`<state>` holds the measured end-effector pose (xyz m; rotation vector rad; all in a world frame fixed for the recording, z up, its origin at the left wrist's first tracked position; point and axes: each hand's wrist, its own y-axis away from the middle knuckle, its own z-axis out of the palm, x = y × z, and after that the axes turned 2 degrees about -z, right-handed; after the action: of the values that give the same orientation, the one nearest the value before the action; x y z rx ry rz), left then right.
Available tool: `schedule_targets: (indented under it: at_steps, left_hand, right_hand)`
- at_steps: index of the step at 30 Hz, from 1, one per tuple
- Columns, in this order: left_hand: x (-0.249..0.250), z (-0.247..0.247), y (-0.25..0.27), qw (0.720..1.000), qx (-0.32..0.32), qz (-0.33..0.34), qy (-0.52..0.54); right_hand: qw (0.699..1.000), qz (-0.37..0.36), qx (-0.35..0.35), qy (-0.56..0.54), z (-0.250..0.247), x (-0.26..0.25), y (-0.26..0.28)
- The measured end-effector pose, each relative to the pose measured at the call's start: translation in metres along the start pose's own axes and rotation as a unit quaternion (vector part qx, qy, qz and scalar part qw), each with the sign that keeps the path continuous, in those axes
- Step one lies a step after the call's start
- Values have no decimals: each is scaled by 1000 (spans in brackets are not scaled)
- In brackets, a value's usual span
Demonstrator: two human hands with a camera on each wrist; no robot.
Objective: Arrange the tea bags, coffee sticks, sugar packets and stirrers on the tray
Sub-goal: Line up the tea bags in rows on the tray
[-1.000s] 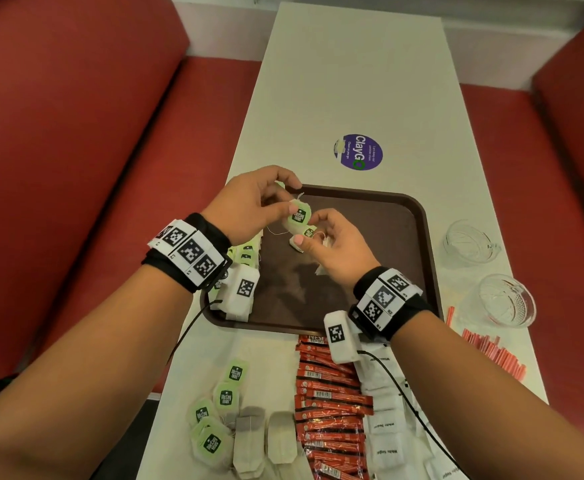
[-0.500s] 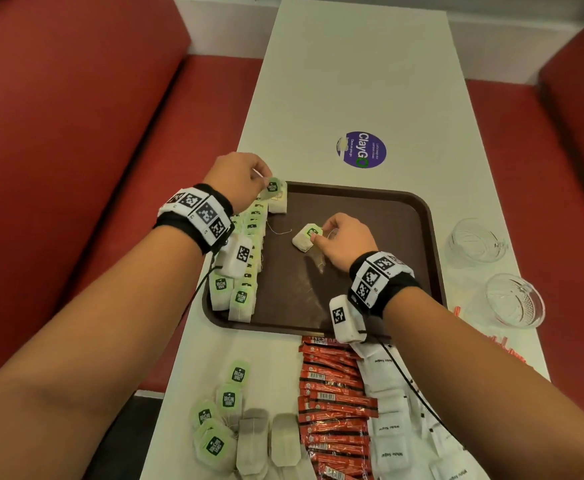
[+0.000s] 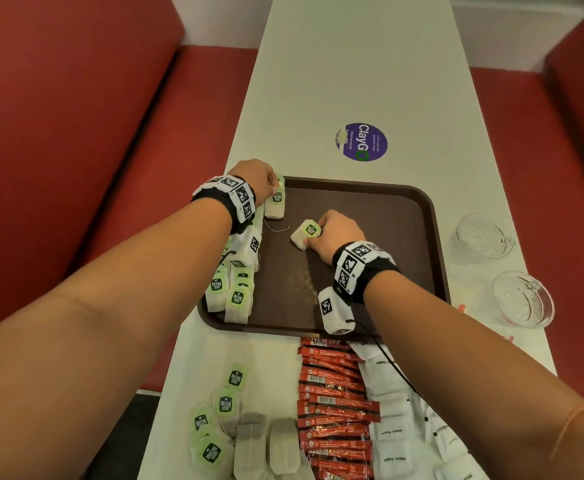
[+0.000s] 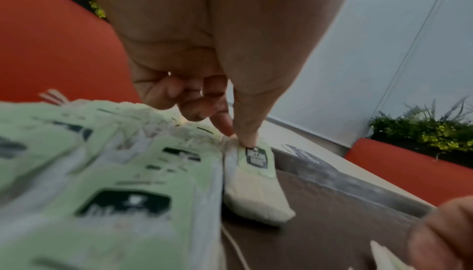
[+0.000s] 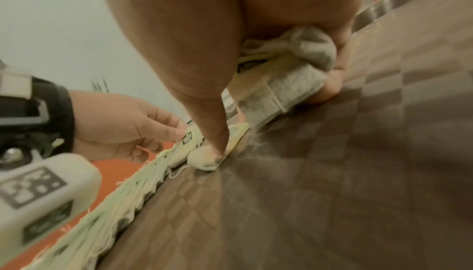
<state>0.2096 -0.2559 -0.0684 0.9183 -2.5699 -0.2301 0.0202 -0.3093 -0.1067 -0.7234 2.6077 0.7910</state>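
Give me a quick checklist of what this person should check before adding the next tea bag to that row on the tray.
1. Left hand has the far-end tea bag under control: ok, thumb and finger pinch its green tag.
2. Right hand has the next tea bag ready: ok, gripped over the middle of the tray.
3. Row of tea bags along the tray's left edge is neat: ok, they overlap in one line.
4. Loose string out of the way: not ok, it trails across the tray floor.
5. Room left on the tray: ok, the right side is bare.
6. Coffee sticks and sugar packets placed: not ok, they lie on the table.
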Motion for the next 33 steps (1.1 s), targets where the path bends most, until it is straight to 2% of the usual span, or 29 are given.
schedule_targets:
  at_steps: [6, 12, 15, 17, 20, 23, 28, 33]
  left_hand:
    - [6, 4, -2, 999, 5, 2, -47]
    - [9, 7, 4, 996, -43, 15, -81]
    - [14, -3, 11, 998, -29, 36, -44]
    - [17, -10, 21, 997, -31, 72, 4]
    - [21, -13, 38, 987, -84, 112, 74]
    - [20, -13, 52, 981, -105, 149, 60]
    - [17, -14, 69, 969, -125, 195, 89]
    - [15, -11, 76, 967, -81, 203, 130]
  right_hand:
    - [999, 21, -35, 5, -3, -5, -9]
    - [999, 16, -35, -26, -7, -7, -4]
    - [995, -4, -8, -101, -9, -3, 2]
    - [988, -26, 22, -153, -11, -1, 6]
    - [982, -70, 59, -164, -14, 1, 13]
    - [975, -106, 77, -179, -17, 3, 21]
    - [964, -134, 81, -214, -20, 2, 32]
    - [967, -159, 48, -192, -25, -4, 36]
